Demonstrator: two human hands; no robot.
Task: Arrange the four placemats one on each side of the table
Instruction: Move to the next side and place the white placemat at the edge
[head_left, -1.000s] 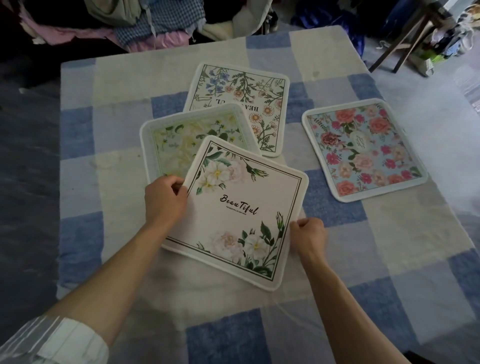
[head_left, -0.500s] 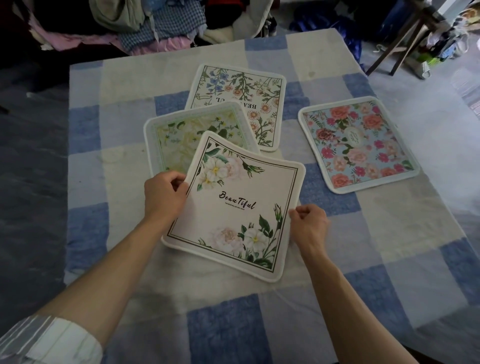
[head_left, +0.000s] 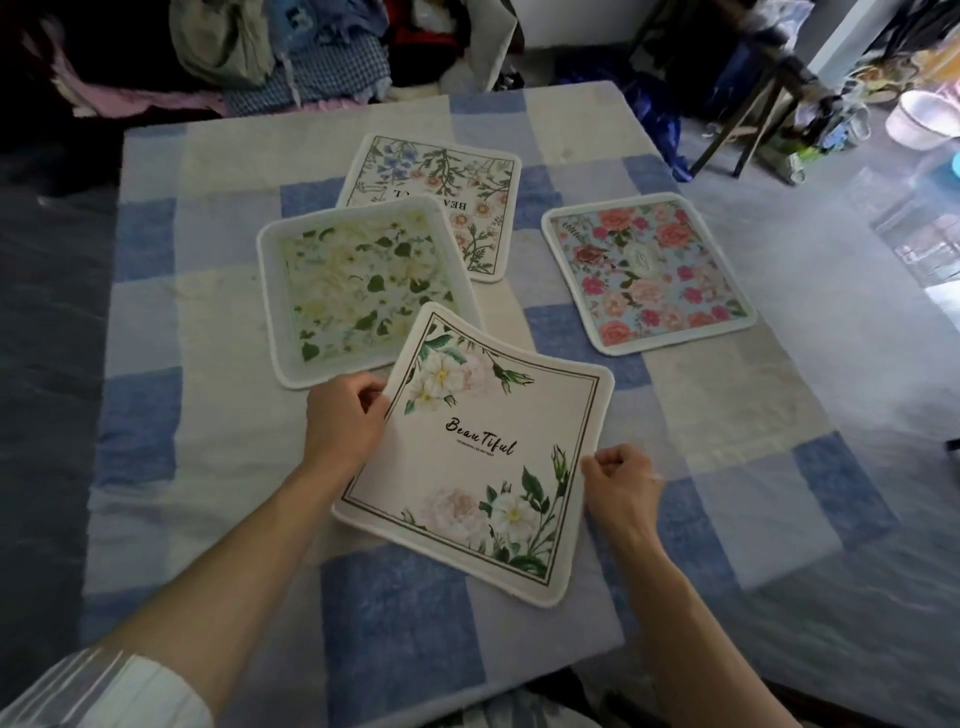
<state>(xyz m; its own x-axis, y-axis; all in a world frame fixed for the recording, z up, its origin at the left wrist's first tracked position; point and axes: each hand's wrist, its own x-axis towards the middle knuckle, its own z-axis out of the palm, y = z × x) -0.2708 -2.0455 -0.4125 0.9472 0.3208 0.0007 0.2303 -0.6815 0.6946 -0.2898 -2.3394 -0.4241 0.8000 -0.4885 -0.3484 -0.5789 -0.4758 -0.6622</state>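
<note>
White "Beautiful" placemat (head_left: 478, 457) pulled nearer, uncovering green placemat (head_left: 363, 286); both hands gripping

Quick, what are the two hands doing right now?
Left hand: closed on the left edge of the white Beautiful placemat.
Right hand: closed, pinching the same placemat's right edge.

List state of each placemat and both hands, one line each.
Beautiful placemat: held, tilted, far corner over green one.
Green-leaf placemat: flat, overlaps wildflower one.
Wildflower placemat: flat, far side.
Rose placemat: flat, apart.
Left hand: gripping.
Right hand: pinching edge.
</note>
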